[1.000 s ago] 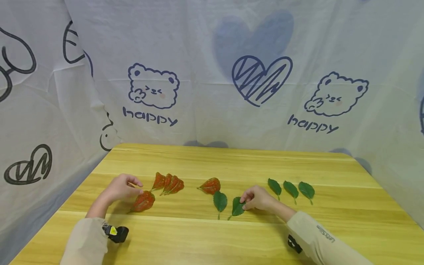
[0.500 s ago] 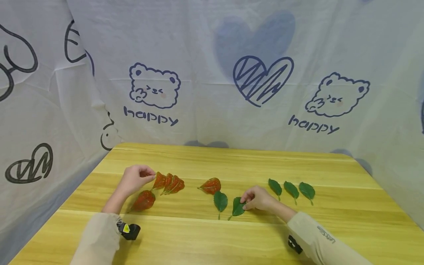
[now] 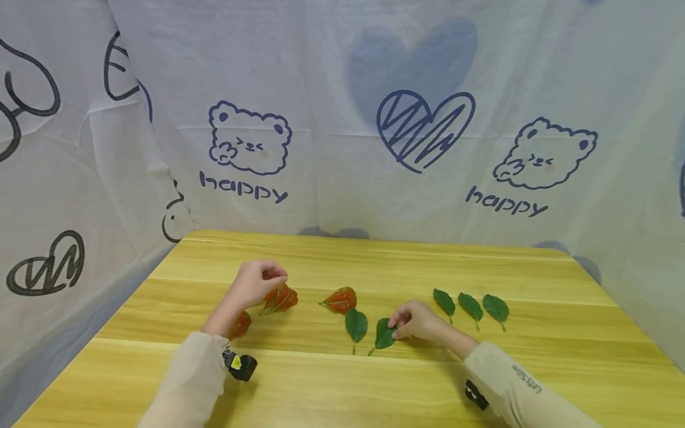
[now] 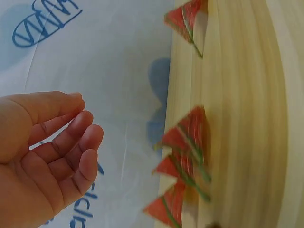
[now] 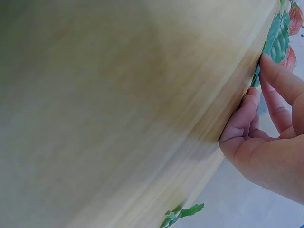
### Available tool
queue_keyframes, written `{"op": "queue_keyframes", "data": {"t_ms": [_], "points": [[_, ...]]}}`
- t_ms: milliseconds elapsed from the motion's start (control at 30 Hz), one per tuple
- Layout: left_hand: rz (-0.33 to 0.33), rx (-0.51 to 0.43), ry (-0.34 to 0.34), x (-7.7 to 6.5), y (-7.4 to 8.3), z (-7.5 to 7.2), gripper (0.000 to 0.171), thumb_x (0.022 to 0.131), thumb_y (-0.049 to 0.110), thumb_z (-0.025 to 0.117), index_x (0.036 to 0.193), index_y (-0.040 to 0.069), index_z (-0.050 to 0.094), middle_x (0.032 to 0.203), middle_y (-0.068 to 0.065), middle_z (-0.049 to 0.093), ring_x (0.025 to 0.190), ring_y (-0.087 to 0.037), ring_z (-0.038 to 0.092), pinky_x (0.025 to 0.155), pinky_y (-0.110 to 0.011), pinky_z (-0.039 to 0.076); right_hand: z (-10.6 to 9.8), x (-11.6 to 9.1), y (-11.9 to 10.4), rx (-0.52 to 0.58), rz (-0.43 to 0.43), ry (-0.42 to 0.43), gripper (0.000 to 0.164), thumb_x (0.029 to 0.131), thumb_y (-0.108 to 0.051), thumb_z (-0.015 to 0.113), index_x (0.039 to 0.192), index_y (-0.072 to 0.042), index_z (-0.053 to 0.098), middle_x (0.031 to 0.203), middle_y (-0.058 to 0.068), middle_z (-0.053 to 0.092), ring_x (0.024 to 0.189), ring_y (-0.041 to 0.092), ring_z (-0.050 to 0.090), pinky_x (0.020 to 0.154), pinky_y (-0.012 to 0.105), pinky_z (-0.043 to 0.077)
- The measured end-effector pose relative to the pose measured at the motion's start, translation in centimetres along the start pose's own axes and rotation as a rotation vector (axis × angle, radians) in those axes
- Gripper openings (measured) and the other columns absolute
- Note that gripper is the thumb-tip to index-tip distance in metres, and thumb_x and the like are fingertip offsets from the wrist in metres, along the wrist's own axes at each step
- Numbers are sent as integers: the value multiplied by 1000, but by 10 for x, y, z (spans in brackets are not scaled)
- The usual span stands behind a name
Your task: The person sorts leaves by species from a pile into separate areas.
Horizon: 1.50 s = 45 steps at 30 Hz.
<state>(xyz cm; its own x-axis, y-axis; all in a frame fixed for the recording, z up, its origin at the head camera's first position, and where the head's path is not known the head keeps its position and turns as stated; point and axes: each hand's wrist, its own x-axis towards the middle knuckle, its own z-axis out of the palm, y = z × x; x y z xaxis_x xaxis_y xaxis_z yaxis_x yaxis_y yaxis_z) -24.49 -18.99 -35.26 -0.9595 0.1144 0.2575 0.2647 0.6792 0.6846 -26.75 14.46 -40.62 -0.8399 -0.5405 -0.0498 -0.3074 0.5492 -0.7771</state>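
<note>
My left hand (image 3: 259, 280) hovers over a fanned row of red leaves (image 3: 285, 299), hiding part of it. In the left wrist view the fingers of that hand (image 4: 52, 147) are loosely bent and hold nothing; the red leaves (image 4: 190, 135) lie apart from them. Partly behind my left wrist lies another red leaf (image 3: 241, 325). My right hand (image 3: 420, 321) pinches the right edge of a green leaf (image 3: 383, 334) on the table, its fingertips low at the surface in the right wrist view. Close by are a second green leaf (image 3: 355, 325) and a single red leaf (image 3: 341, 300).
Three green leaves (image 3: 470, 305) lie in a row to the right, beyond my right hand. The wooden table (image 3: 332, 386) ends at the back against a white printed cloth (image 3: 332, 154), and more cloth hangs at the left.
My left hand has moved right and away from me, from the near-left red leaf to above the fanned red leaves. The right hand and the leaves stay in place.
</note>
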Motion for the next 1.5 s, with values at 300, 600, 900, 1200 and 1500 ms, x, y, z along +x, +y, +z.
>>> {"op": "queue_keyframes", "data": {"t_ms": [300, 600, 900, 1200, 1500], "points": [[39, -48, -52, 11, 14, 24, 8, 84, 7, 61, 85, 2, 67, 76, -3, 62, 69, -16, 56, 63, -31, 47, 0, 0, 0, 10, -7, -1, 10, 72, 3, 71, 80, 3, 65, 63, 0, 51, 57, 11, 42, 49, 21, 36], [58, -89, -92, 19, 21, 50, 7, 83, 9, 63, 84, 5, 68, 76, 0, 60, 67, -13, 53, 61, -29, 45, -1, 1, 1, 4, -5, -1, 11, 71, 3, 71, 80, 3, 65, 63, 0, 51, 58, 11, 43, 50, 22, 37], [85, -64, -119, 26, 30, 71, 7, 82, 7, 64, 83, 2, 68, 75, 0, 62, 63, -13, 53, 57, -26, 45, -1, 0, 1, -6, -5, -4, 10, 71, 2, 71, 80, 2, 66, 63, -1, 51, 58, 11, 43, 49, 21, 37], [125, -22, -162, 31, 35, 84, 4, 79, 4, 66, 82, 2, 68, 74, -2, 62, 60, -12, 53, 55, -25, 44, 0, 0, 1, -3, -12, -13, 10, 72, 2, 71, 80, 2, 65, 63, -1, 51, 58, 11, 43, 49, 21, 36], [108, 42, -203, 37, 42, 93, 7, 77, 0, 66, 80, 5, 70, 95, -8, 63, 91, -32, 57, 76, -40, 47, -1, 1, 1, -12, -4, -8, 10, 72, 2, 71, 80, 1, 66, 63, -1, 51, 59, 11, 44, 50, 22, 37]]}}
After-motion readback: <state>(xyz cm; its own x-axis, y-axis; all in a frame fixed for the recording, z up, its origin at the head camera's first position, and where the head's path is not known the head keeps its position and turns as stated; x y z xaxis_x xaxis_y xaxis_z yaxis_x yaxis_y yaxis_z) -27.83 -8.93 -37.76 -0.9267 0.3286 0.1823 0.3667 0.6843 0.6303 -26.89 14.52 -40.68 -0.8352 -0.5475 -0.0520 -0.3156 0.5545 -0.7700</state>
